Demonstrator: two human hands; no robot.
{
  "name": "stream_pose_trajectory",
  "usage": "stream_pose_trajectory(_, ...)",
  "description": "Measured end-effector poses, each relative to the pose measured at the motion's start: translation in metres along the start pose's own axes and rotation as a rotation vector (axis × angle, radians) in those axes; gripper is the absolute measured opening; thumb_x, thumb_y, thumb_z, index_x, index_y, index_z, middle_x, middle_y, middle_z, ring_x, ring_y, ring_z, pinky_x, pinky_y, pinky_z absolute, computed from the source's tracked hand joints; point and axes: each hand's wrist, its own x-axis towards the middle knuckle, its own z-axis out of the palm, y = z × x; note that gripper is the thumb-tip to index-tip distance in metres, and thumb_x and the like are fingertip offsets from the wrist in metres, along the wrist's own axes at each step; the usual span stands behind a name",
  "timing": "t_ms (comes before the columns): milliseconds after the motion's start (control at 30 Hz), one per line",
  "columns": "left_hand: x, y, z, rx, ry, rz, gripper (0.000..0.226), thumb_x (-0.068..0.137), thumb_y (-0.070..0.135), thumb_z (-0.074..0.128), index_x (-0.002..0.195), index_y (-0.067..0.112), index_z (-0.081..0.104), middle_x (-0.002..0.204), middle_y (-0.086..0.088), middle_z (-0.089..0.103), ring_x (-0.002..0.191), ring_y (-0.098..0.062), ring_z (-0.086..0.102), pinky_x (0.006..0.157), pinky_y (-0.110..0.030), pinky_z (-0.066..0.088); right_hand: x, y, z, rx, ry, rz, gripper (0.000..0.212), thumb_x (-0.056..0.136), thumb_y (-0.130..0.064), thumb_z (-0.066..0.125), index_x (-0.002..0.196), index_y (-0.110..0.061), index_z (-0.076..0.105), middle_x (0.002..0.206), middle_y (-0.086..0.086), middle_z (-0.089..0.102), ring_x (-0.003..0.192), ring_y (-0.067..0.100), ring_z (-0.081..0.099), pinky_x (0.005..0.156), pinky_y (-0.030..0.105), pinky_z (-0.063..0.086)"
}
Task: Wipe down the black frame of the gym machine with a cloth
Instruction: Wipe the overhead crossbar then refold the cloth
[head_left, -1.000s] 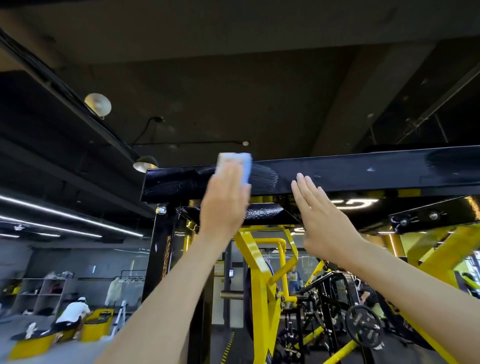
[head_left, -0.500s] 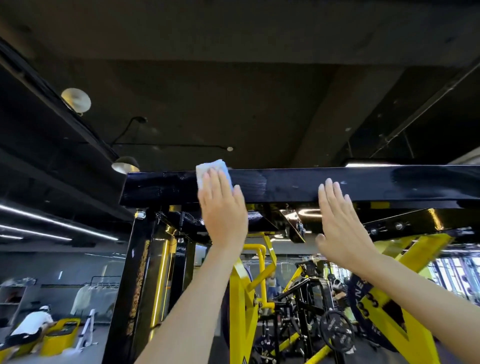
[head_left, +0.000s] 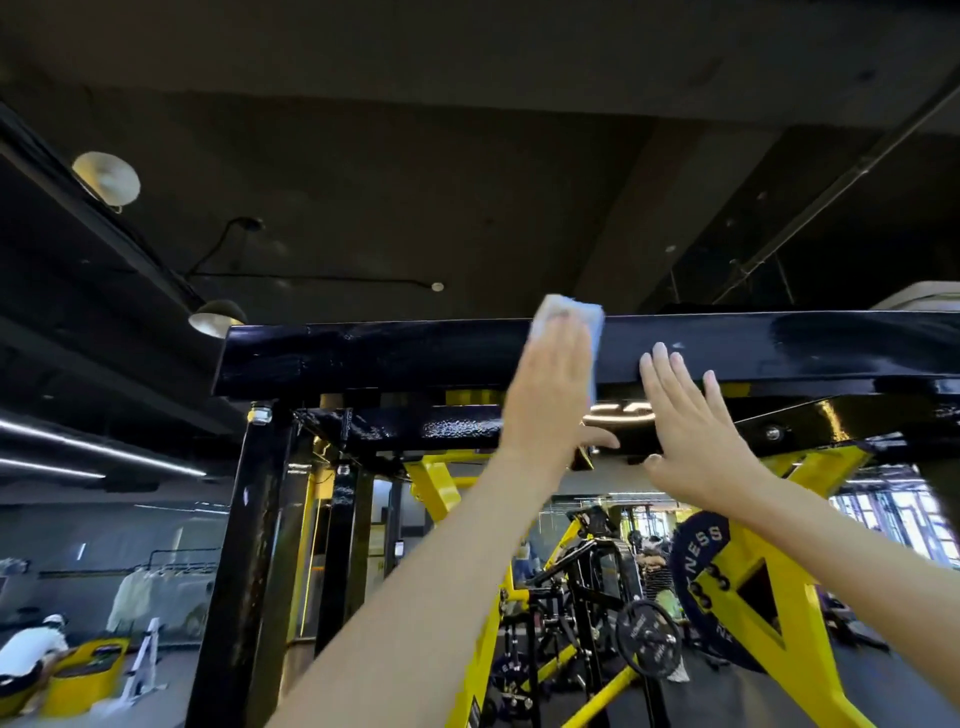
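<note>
Dark concrete ceiling with dome lamps and light strips at left — yellow-and-black machines behind, a clothes rack far left, windows at right.

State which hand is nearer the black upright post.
Left. The left hand presses the cloth on the beam, right of the post; the right hand is farther right.

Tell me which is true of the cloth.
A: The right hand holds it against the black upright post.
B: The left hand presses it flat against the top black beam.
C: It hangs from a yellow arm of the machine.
B: the left hand lies with straight fingers over the cloth on the top black beam, while the right hand holds nothing.
</note>
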Motion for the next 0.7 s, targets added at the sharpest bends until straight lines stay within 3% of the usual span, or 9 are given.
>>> stream_pose_trajectory(67, -0.001, -0.004, 0.003, 0.066, 0.025, 0.066, 0.122, 0.057, 0.062, 0.079, 0.147, -0.002, 0.027, 0.151, -0.018, 0.033, 0.141, -0.031, 0.031, 0.117, -0.039, 0.025, 0.001, 0.000, -0.001, -0.015, -0.011, 0.005, 0.099, 0.084, -0.018, 0.053, 0.148, -0.009, -0.023, 0.156, 0.008, -0.029, 0.144, 0.021, -0.026, 0.110, 0.037, -0.021)
stream_pose_trajectory(167, -0.025, -0.044, 0.012, 0.134, 0.042, -0.055, 0.113, 0.063, 0.040, 0.085, 0.148, -0.001, 0.023, 0.152, -0.019, 0.030, 0.142, -0.031, 0.028, 0.117, -0.040, 0.026, 0.000, 0.001, -0.001, -0.008, -0.011, -0.005, 0.100, 0.082, -0.013, 0.053, 0.149, -0.010, -0.021, 0.157, 0.007, -0.027, 0.145, 0.021, -0.025, 0.111, 0.037, -0.020)
stream_pose_trajectory(300, -0.022, -0.027, 0.012, -0.004, 0.068, -0.265, 0.109, 0.066, 0.048, 0.080, 0.148, 0.000, 0.026, 0.152, -0.017, 0.031, 0.143, -0.031, 0.026, 0.119, -0.042, 0.020, 0.002, -0.001, -0.003, 0.000, -0.009, -0.022, 0.100, 0.082, -0.012, 0.055, 0.150, -0.008, -0.017, 0.158, 0.009, -0.023, 0.146, 0.024, -0.020, 0.115, 0.037, -0.013)
stream_pose_trajectory(367, -0.001, 0.014, 0.012, -0.008, 0.057, -0.181, 0.103, 0.070, 0.043, 0.080, 0.147, 0.001, 0.028, 0.153, -0.017, 0.031, 0.143, -0.030, 0.026, 0.120, -0.041, 0.015, 0.003, 0.000, -0.008, -0.028, -0.019, -0.039, 0.098, 0.082, -0.013, 0.055, 0.151, -0.007, -0.016, 0.158, 0.011, -0.022, 0.146, 0.025, -0.019, 0.115, 0.036, -0.014)
stream_pose_trajectory(467, 0.014, 0.044, 0.011, 0.039, 0.038, -0.031, 0.098, 0.074, 0.037, 0.078, 0.148, 0.001, 0.025, 0.153, -0.017, 0.030, 0.143, -0.029, 0.027, 0.118, -0.041, 0.024, -0.001, 0.017, -0.017, -0.058, 0.012, -0.046, 0.099, 0.082, -0.013, 0.055, 0.150, -0.006, -0.016, 0.158, 0.012, -0.023, 0.146, 0.024, -0.020, 0.111, 0.034, -0.017)
stream_pose_trajectory(567, -0.007, 0.016, 0.004, 0.086, 0.055, -0.109, 0.102, 0.071, 0.024, 0.080, 0.149, 0.000, 0.020, 0.150, -0.017, 0.033, 0.137, -0.031, 0.033, 0.114, -0.038, 0.030, -0.012, 0.049, -0.021, -0.090, -0.001, -0.037, 0.098, 0.084, -0.016, 0.054, 0.150, -0.005, -0.017, 0.158, 0.013, -0.023, 0.146, 0.025, -0.021, 0.114, 0.037, -0.015)
stream_pose_trajectory(633, -0.021, -0.001, 0.004, 0.106, 0.032, -0.288, 0.112, 0.068, 0.044, 0.081, 0.149, -0.003, 0.019, 0.150, -0.018, 0.032, 0.137, -0.033, 0.032, 0.116, -0.038, 0.026, -0.019, 0.070, -0.021, -0.130, -0.037, -0.037, 0.095, 0.087, -0.020, 0.052, 0.149, -0.004, -0.019, 0.157, 0.014, -0.024, 0.146, 0.026, -0.022, 0.116, 0.039, -0.013)
stream_pose_trajectory(700, -0.017, 0.006, 0.002, 0.104, 0.023, -0.392, 0.123, 0.063, 0.067, 0.069, 0.148, -0.006, 0.017, 0.153, -0.022, 0.026, 0.142, -0.035, 0.025, 0.118, -0.042, 0.022, -0.021, 0.087, -0.017, -0.154, -0.043, -0.049, 0.093, 0.089, -0.021, 0.050, 0.148, -0.003, -0.020, 0.157, 0.014, -0.026, 0.145, 0.027, -0.022, 0.116, 0.041, -0.013)
